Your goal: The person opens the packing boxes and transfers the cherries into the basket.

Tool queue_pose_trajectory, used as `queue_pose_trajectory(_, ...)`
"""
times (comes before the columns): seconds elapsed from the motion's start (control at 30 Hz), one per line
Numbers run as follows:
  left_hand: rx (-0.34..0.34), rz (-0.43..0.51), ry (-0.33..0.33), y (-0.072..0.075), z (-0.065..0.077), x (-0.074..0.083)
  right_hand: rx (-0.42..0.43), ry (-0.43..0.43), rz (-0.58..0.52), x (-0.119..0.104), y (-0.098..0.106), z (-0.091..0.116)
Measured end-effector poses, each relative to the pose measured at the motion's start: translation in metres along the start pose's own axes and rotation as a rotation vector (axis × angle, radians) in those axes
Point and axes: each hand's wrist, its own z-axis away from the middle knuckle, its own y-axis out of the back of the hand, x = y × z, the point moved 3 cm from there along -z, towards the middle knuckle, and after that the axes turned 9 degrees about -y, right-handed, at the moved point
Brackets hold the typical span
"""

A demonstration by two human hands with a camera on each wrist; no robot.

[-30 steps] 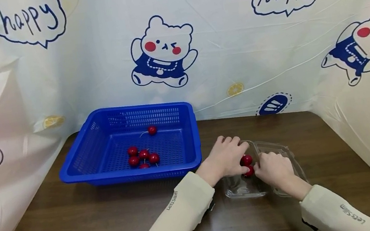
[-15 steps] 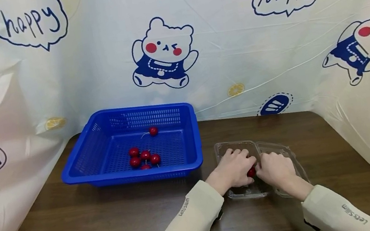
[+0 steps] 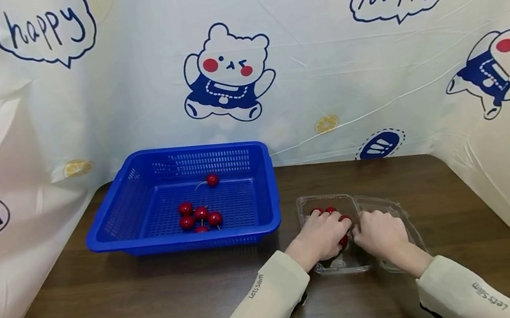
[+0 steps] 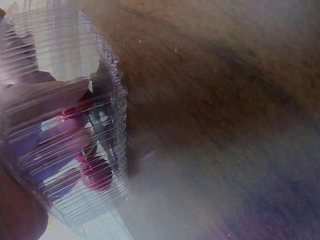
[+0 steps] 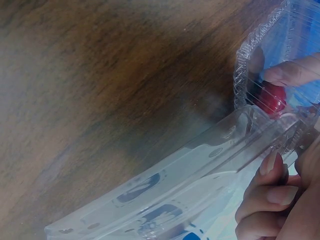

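Observation:
A clear plastic clamshell container lies unfolded on the table, its lid to the right. My left hand reaches into the base, fingers extended over several red cherries that show around the fingertips. Through the ribbed wall in the left wrist view, a cherry with a green stem nearby appears beside the fingers. In the right wrist view, a left-hand finger touches a cherry near the base's corner. My right hand, fingers curled, grips the container at the fold between base and lid.
A blue perforated basket stands left of the container and holds several cherries, some with stems. Beneath everything is a brown wooden table. A printed cloth hangs behind and along both sides.
My left hand has moved right and toward me inside the base, then shifted slightly so that more cherries show past its fingers. The right hand keeps its place at the fold.

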Motion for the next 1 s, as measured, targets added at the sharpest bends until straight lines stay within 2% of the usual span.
queue_pose_trajectory(0.43, 0.001, 0.034, -0.031, -0.0028, -0.0007, 0.0000, -0.015, -0.004, -0.002, 0.0001, -0.0008, -0.0004)
queue_pose_trajectory(0.73, -0.007, 0.064, -0.008, -0.0049, -0.0011, -0.0005, 0.005, 0.000, -0.003, -0.0001, -0.0014, -0.0016)
queue_pose_trajectory(1.0, -0.059, 0.085, 0.015, -0.0059, -0.0009, 0.0011, -0.008, -0.008, -0.010, 0.0002, -0.0020, -0.0010)
